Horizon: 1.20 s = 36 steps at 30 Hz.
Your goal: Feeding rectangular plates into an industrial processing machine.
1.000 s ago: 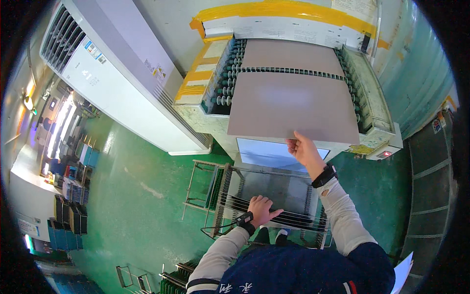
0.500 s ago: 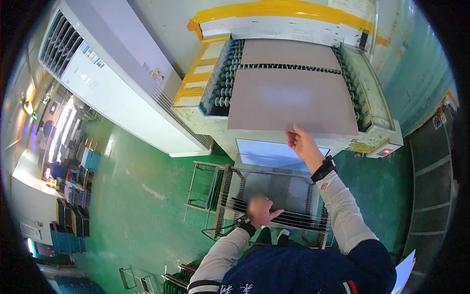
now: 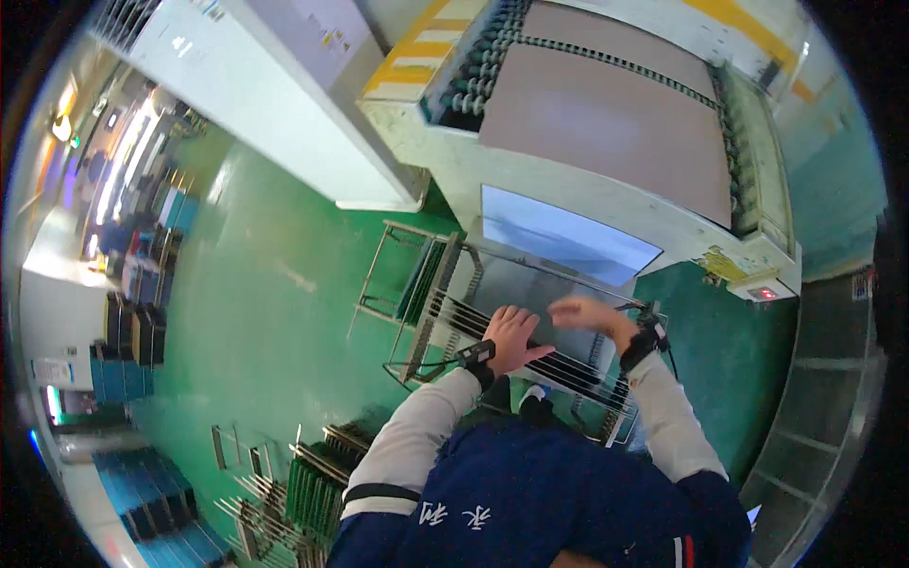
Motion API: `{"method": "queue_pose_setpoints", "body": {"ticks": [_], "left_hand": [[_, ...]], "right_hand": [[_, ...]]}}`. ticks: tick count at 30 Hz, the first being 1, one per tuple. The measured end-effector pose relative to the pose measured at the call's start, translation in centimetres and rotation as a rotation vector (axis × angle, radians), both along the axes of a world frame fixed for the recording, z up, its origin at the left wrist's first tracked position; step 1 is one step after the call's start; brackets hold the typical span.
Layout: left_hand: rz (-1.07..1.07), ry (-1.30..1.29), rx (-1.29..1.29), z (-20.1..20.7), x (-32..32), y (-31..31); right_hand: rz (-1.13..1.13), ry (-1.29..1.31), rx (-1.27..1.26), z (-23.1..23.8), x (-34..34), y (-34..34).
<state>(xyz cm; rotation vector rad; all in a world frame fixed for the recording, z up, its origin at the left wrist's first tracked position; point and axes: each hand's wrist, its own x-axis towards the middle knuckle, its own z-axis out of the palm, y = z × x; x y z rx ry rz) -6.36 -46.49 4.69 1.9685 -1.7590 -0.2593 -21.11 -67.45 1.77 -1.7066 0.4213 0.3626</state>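
A metal rack (image 3: 447, 284) holds thin dark panels (image 3: 579, 377) on edge in front of me. My left hand (image 3: 511, 339) lies across their top edges, its fingers bent over them and the thumb spread to the right. Just right of it, my right hand (image 3: 589, 314) hovers over the rack, fingers stretched leftward and slightly bent, with nothing visible in them. Beyond, a flat brownish-grey panel (image 3: 606, 123) lies on the rollers of a conveyor machine (image 3: 426, 133). Another such panel (image 3: 615, 36) lies behind it, past a row of rollers.
A tall white air-conditioner-like cabinet (image 3: 284, 104) stands left of the machine. Below the machine's front edge is a pale blue-white sheet (image 3: 568, 235). More racks with green boards (image 3: 312, 488) stand at lower left on the green floor (image 3: 256, 312). A dark framed panel (image 3: 814, 379) is at right.
My right hand has left the near edge of the panel on the rollers and come down beside my left hand over the rack. That panel sits farther onto the machine. The view has shifted.
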Motion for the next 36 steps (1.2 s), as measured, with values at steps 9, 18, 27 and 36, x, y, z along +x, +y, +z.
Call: {"method": "queue_pose_setpoints", "body": {"ticks": [9,18,27,36], "left_hand": [[-0.01,0.037,-0.009,-0.5,-0.3,1.0],[0.005,-0.005,-0.061,-1.2,-0.4,1.3],[0.036,-0.025,-0.052,-0.8,-0.8,1.6],[0.063,-0.043,-0.044,-0.5,-0.9,1.8]], "right_hand": [[-0.102,0.193,-0.007,-1.1,-6.2,6.7],[-0.178,0.152,-0.039,-0.9,-6.5,7.7],[-0.337,-0.025,-0.263,-0.7,-6.6,8.0],[-0.235,0.027,-0.644,0.4,-5.7,8.0]]}}
